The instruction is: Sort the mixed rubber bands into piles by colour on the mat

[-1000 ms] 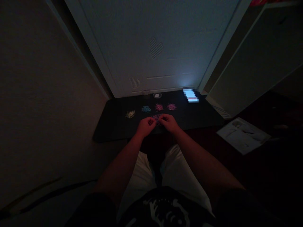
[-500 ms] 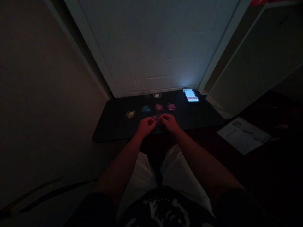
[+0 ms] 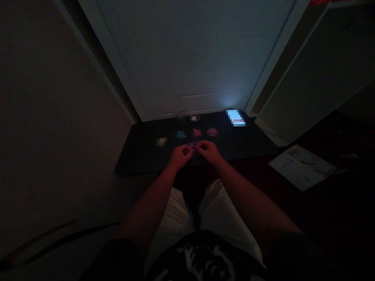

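The room is dark. My left hand (image 3: 181,155) and my right hand (image 3: 209,151) meet over a small mixed pile of thin coloured pieces (image 3: 193,146) on a black mat (image 3: 140,148). Both hands have their fingers curled in a pinch at the pile; what each pinches is too small to make out. Behind the hands lie sorted little heaps in a row: yellow (image 3: 161,141), blue (image 3: 180,135), pink (image 3: 197,132) and magenta (image 3: 212,132).
A lit phone screen (image 3: 236,118) glows at the mat's far right corner. Two small clear dishes (image 3: 194,117) stand at the mat's back edge against a white door (image 3: 193,58). A paper sheet (image 3: 301,166) lies on the floor to the right. White cabinet (image 3: 319,74) at right.
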{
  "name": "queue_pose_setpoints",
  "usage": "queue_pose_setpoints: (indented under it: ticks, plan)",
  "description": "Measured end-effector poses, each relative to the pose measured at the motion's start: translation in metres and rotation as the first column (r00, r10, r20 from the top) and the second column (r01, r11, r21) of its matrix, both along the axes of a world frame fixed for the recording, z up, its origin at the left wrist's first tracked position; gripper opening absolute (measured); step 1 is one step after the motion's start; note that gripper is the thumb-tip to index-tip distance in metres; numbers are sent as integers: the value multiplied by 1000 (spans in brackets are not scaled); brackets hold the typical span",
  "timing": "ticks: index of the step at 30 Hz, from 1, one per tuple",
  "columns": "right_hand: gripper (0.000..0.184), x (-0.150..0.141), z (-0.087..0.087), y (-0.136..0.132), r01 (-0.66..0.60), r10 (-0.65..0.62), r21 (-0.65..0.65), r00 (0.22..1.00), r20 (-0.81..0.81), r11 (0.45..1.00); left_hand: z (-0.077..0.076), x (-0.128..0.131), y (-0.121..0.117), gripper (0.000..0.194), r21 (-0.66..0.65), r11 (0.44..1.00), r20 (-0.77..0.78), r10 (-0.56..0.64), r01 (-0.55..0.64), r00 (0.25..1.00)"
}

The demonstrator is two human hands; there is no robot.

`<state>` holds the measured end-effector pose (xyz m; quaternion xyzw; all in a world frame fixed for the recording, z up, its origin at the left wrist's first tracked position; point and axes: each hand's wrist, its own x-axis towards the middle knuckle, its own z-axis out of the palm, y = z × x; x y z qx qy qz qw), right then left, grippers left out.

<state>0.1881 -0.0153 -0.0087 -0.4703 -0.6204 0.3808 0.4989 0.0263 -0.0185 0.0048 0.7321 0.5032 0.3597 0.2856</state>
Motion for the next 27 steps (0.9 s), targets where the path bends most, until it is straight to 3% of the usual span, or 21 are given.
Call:
queue_pose_setpoints:
  ticks: [19, 27]
  plan:
    - [9, 1, -8, 3, -45, 46, -4, 999, 29, 999, 0, -1, -1, 24, -31, 999, 46, -25, 27, 999]
    - [6, -1, -3, -1, -45, 44, 3, 995, 91, 999, 2, -3, -1, 26, -14, 998, 27, -67, 67, 997]
